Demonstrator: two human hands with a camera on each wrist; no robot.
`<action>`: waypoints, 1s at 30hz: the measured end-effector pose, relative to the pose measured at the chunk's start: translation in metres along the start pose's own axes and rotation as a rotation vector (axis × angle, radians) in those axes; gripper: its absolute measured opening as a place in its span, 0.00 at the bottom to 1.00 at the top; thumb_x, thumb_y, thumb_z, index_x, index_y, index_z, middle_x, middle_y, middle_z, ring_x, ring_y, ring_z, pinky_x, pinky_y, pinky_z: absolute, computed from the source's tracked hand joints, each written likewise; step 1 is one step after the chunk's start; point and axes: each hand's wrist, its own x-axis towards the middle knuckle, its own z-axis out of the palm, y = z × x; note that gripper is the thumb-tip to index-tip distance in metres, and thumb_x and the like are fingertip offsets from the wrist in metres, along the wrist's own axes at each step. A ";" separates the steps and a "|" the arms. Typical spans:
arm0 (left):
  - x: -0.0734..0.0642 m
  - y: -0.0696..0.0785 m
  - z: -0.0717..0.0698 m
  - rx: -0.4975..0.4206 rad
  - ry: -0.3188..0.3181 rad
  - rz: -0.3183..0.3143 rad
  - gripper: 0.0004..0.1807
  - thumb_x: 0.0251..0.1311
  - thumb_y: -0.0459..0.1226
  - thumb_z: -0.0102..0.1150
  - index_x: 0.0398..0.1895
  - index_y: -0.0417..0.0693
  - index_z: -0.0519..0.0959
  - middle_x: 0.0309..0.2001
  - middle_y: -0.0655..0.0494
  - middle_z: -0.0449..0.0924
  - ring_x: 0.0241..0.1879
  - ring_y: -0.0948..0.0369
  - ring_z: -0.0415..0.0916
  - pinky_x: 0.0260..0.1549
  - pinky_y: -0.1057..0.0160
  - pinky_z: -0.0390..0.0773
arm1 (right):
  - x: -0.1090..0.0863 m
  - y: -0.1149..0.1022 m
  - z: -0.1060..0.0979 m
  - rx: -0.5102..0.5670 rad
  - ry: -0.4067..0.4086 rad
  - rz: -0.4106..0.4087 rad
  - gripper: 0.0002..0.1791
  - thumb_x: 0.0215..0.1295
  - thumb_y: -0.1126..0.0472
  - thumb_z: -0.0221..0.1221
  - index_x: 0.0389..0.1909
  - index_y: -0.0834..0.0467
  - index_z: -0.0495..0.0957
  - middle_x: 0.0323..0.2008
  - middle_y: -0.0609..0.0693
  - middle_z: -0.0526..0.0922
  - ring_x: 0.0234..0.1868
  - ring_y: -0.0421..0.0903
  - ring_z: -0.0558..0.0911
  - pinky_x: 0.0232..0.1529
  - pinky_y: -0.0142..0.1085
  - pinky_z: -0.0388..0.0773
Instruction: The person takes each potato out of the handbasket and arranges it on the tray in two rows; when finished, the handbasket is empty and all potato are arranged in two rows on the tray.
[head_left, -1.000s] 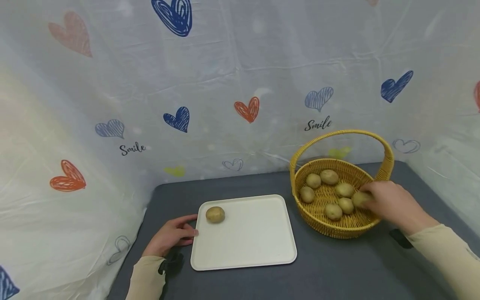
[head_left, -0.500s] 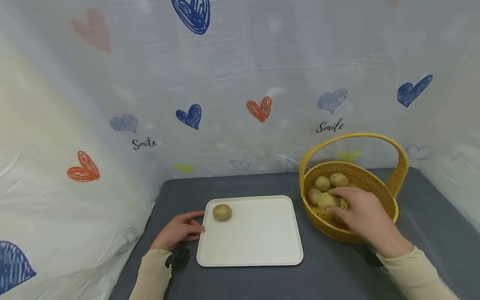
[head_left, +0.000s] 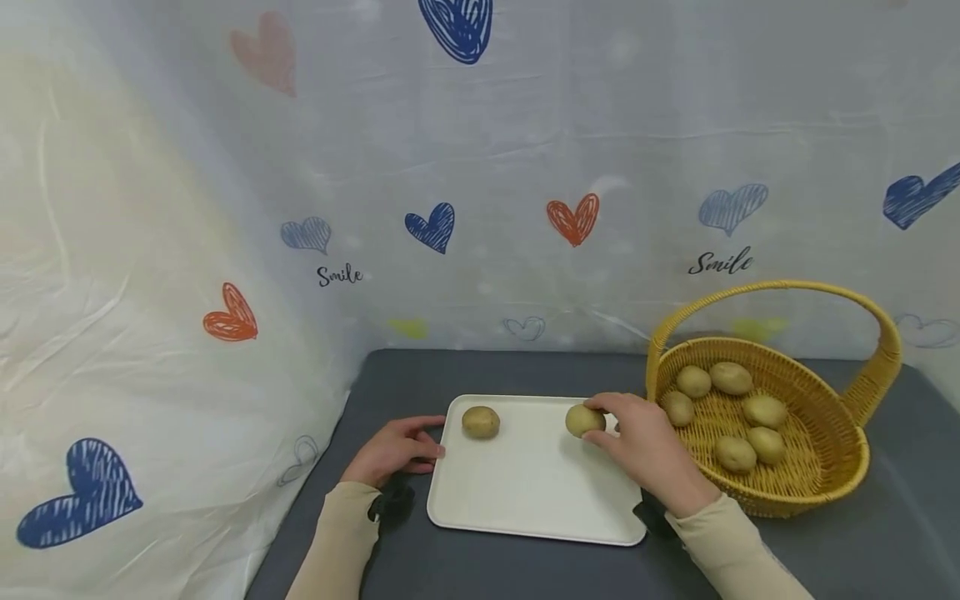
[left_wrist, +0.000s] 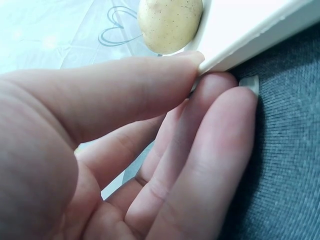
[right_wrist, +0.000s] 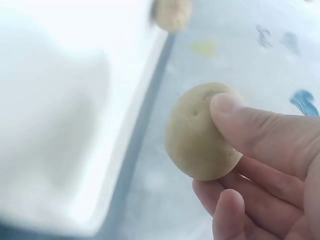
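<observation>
Between its thumb and fingers, my right hand holds a potato over the right part of the white tray. The right wrist view shows that potato with the thumb on its upper side and fingers beneath. At the tray's left edge, my left hand pinches the rim; in the left wrist view the thumb lies on top and fingertips sit against the underside. Another potato lies in the tray's far left corner. Several potatoes remain inside the yellow wicker basket.
The basket stands right of the tray, its tall arched handle rising over it. A dark grey cloth covers the table. Behind and to the left hangs a pale curtain printed with hearts.
My right hand has lifted a potato from the basket's right side and carried it left over the tray. The left hand stays at the tray's edge. The head view has turned left.
</observation>
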 end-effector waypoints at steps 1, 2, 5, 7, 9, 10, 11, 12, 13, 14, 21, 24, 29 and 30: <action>0.000 0.001 0.001 0.002 0.000 0.003 0.39 0.61 0.38 0.79 0.77 0.53 0.76 0.42 0.47 0.86 0.39 0.56 0.89 0.43 0.57 0.92 | 0.004 -0.002 0.007 0.004 -0.007 0.003 0.21 0.61 0.60 0.79 0.55 0.58 0.89 0.50 0.54 0.92 0.44 0.51 0.88 0.41 0.42 0.85; 0.001 0.001 0.001 0.003 0.001 0.006 0.39 0.61 0.38 0.79 0.77 0.52 0.77 0.41 0.47 0.86 0.39 0.56 0.89 0.43 0.57 0.92 | 0.008 -0.003 0.013 0.006 -0.010 0.001 0.21 0.61 0.60 0.79 0.55 0.58 0.89 0.51 0.55 0.92 0.47 0.53 0.89 0.44 0.44 0.86; 0.002 0.004 0.002 0.005 0.005 0.009 0.39 0.61 0.38 0.79 0.76 0.52 0.77 0.41 0.47 0.86 0.38 0.57 0.89 0.43 0.57 0.92 | 0.019 -0.009 0.030 0.030 -0.019 0.013 0.21 0.61 0.61 0.79 0.56 0.58 0.89 0.52 0.55 0.92 0.48 0.54 0.90 0.47 0.47 0.88; 0.002 0.006 0.002 0.003 0.008 0.011 0.39 0.61 0.38 0.80 0.76 0.52 0.77 0.41 0.47 0.85 0.38 0.57 0.88 0.42 0.57 0.92 | 0.026 -0.012 0.040 0.048 -0.019 0.020 0.21 0.61 0.61 0.79 0.55 0.58 0.89 0.52 0.55 0.92 0.49 0.54 0.90 0.48 0.47 0.88; 0.003 0.007 0.002 0.001 0.007 0.015 0.39 0.60 0.38 0.80 0.76 0.52 0.78 0.40 0.47 0.85 0.37 0.57 0.88 0.42 0.57 0.92 | 0.031 -0.015 0.049 0.065 -0.023 0.031 0.21 0.60 0.62 0.79 0.55 0.58 0.89 0.52 0.54 0.92 0.50 0.52 0.90 0.49 0.47 0.88; 0.003 0.008 0.002 -0.001 0.006 0.015 0.39 0.60 0.38 0.80 0.76 0.52 0.78 0.40 0.47 0.86 0.37 0.57 0.89 0.41 0.57 0.92 | 0.033 -0.016 0.052 0.074 -0.025 0.037 0.21 0.60 0.63 0.79 0.54 0.58 0.90 0.52 0.54 0.92 0.50 0.52 0.90 0.50 0.47 0.88; 0.004 0.008 0.003 -0.002 0.006 0.015 0.39 0.60 0.38 0.81 0.75 0.52 0.78 0.40 0.47 0.86 0.37 0.57 0.89 0.41 0.57 0.92 | 0.035 -0.018 0.056 0.084 -0.028 0.043 0.21 0.60 0.63 0.79 0.54 0.58 0.90 0.52 0.54 0.92 0.50 0.52 0.89 0.50 0.47 0.88; 0.005 0.008 0.004 -0.002 0.004 0.017 0.39 0.59 0.38 0.81 0.75 0.52 0.78 0.40 0.47 0.86 0.37 0.57 0.89 0.41 0.57 0.92 | 0.036 -0.019 0.058 0.093 -0.032 0.050 0.20 0.60 0.63 0.79 0.54 0.58 0.90 0.52 0.54 0.92 0.49 0.51 0.89 0.50 0.47 0.88; 0.005 0.008 0.004 -0.002 0.003 0.017 0.39 0.59 0.38 0.81 0.75 0.52 0.78 0.40 0.47 0.86 0.37 0.57 0.89 0.41 0.57 0.92 | 0.037 -0.019 0.061 0.098 -0.035 0.056 0.20 0.59 0.63 0.79 0.53 0.58 0.90 0.51 0.54 0.92 0.49 0.51 0.89 0.50 0.46 0.88; 0.006 0.008 0.005 -0.001 0.002 0.019 0.39 0.59 0.38 0.81 0.75 0.52 0.78 0.40 0.47 0.86 0.37 0.57 0.89 0.41 0.57 0.92 | 0.037 -0.020 0.063 0.099 -0.038 0.063 0.20 0.59 0.63 0.79 0.53 0.58 0.90 0.51 0.54 0.92 0.48 0.51 0.89 0.49 0.46 0.88; 0.009 0.009 0.005 -0.001 -0.005 0.028 0.38 0.59 0.38 0.80 0.75 0.52 0.78 0.39 0.47 0.86 0.37 0.57 0.89 0.40 0.58 0.92 | 0.039 -0.019 0.072 0.092 -0.014 0.078 0.20 0.57 0.63 0.80 0.51 0.58 0.90 0.50 0.54 0.92 0.43 0.49 0.89 0.47 0.45 0.87; 0.009 0.007 0.003 0.002 0.005 0.027 0.38 0.59 0.37 0.80 0.75 0.51 0.78 0.39 0.47 0.86 0.36 0.57 0.89 0.39 0.58 0.92 | 0.041 -0.020 0.079 0.102 -0.018 0.068 0.20 0.57 0.64 0.80 0.51 0.58 0.90 0.49 0.53 0.92 0.42 0.46 0.88 0.45 0.43 0.86; 0.005 0.003 0.000 -0.001 0.011 0.006 0.38 0.59 0.37 0.81 0.75 0.50 0.79 0.39 0.47 0.86 0.36 0.57 0.89 0.39 0.58 0.92 | 0.042 -0.024 0.089 0.105 -0.028 0.060 0.21 0.56 0.63 0.81 0.51 0.58 0.90 0.49 0.52 0.93 0.41 0.44 0.86 0.44 0.41 0.84; 0.004 0.003 0.000 -0.001 0.008 0.007 0.38 0.59 0.37 0.81 0.75 0.49 0.78 0.39 0.47 0.86 0.37 0.57 0.89 0.40 0.58 0.92 | 0.042 -0.024 0.090 0.104 -0.027 0.062 0.21 0.55 0.64 0.81 0.51 0.58 0.90 0.49 0.52 0.92 0.42 0.45 0.86 0.45 0.41 0.84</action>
